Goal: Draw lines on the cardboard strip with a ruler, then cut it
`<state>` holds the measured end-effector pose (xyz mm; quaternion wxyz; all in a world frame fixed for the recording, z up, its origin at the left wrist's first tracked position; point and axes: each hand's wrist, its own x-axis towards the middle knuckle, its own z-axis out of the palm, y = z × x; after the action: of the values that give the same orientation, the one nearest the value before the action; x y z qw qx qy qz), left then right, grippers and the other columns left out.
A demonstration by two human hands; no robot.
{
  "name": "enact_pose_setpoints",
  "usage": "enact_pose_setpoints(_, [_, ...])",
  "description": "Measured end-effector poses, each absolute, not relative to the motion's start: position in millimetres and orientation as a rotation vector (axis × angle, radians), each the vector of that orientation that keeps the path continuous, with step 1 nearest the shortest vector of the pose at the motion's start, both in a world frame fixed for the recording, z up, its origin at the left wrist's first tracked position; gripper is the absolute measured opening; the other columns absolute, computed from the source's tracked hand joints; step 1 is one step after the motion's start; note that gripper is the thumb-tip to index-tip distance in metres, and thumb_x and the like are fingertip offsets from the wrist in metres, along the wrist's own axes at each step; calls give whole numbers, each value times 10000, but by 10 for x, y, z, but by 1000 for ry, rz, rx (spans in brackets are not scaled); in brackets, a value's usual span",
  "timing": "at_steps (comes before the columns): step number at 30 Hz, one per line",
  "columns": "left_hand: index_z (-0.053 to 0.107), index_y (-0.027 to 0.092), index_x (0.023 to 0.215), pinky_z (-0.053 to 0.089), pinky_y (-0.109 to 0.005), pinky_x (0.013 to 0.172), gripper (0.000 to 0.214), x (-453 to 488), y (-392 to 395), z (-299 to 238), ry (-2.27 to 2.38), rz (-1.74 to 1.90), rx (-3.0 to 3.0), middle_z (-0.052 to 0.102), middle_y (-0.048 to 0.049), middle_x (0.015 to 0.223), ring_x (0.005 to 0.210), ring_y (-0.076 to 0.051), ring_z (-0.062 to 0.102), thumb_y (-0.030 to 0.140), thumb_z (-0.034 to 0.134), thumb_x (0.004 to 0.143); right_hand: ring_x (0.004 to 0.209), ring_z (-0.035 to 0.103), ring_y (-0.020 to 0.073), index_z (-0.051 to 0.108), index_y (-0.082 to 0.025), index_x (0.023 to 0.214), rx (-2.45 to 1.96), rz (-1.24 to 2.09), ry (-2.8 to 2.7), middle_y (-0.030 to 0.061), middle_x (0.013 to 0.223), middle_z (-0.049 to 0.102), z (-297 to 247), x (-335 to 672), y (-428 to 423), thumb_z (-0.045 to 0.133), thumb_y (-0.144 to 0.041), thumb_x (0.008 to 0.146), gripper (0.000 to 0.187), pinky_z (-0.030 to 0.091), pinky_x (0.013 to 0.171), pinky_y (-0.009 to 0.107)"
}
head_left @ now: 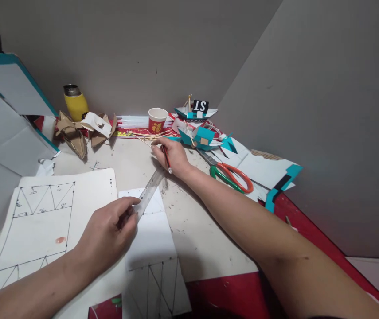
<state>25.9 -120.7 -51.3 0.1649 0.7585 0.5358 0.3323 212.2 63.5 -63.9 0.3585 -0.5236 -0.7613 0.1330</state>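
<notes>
My left hand point(114, 230) pinches a clear ruler point(152, 185) that slants away over a white sheet point(154, 239) with pencilled lines. Tucked in my right hand point(174, 157) is a red and black pencil point(166, 158), its end pointing back toward me. That hand reaches past the ruler's far end, with its fingertips by thin wooden sticks point(142, 138); whether they touch a stick I cannot make out. Left of the ruler lies a larger sheet point(48, 230) with drawn rectangles and zigzag lines.
Scissors point(231, 175) with orange and green handles lie right of my right hand. Behind stand a paper cup point(158, 120), teal paper boats point(197, 135), a yellow bottle point(76, 104) and folded brown cardboard point(72, 137). Cut card pieces point(259, 168) cover the right edge. Grey walls enclose the table.
</notes>
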Motion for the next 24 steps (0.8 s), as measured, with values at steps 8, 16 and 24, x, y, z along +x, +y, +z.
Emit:
enact_pose_setpoints(8, [692, 169, 1049, 485, -272, 532, 245, 271, -1191, -534, 1534, 895, 2190, 660, 6, 652, 549, -135, 586, 212, 492, 914, 650, 596, 181, 753, -182, 988, -1358, 322, -1977, -4, 678, 653, -625, 2107, 624, 550, -290, 901, 246, 422, 671, 280])
enact_pose_setpoints(16, [688, 134, 1077, 520, -270, 559, 243, 286, -1169, -569, 1484, 913, 2245, 685, -18, 718, 577, -134, 607, 178, 511, 917, 650, 601, 181, 753, -176, 996, -1352, 300, -1999, 5, 678, 656, -647, 2111, 630, 550, -283, 909, 246, 418, 676, 280])
enact_pose_setpoints(24, [682, 138, 1076, 570, -288, 655, 227, 289, -1170, -582, 1457, 921, 2273, 732, -55, 825, 696, -157, 671, 157, 505, 934, 696, 634, 192, 745, -184, 1019, -1347, 294, -1994, 16, 724, 687, -644, 2109, 624, 554, -292, 922, 240, 431, 701, 289])
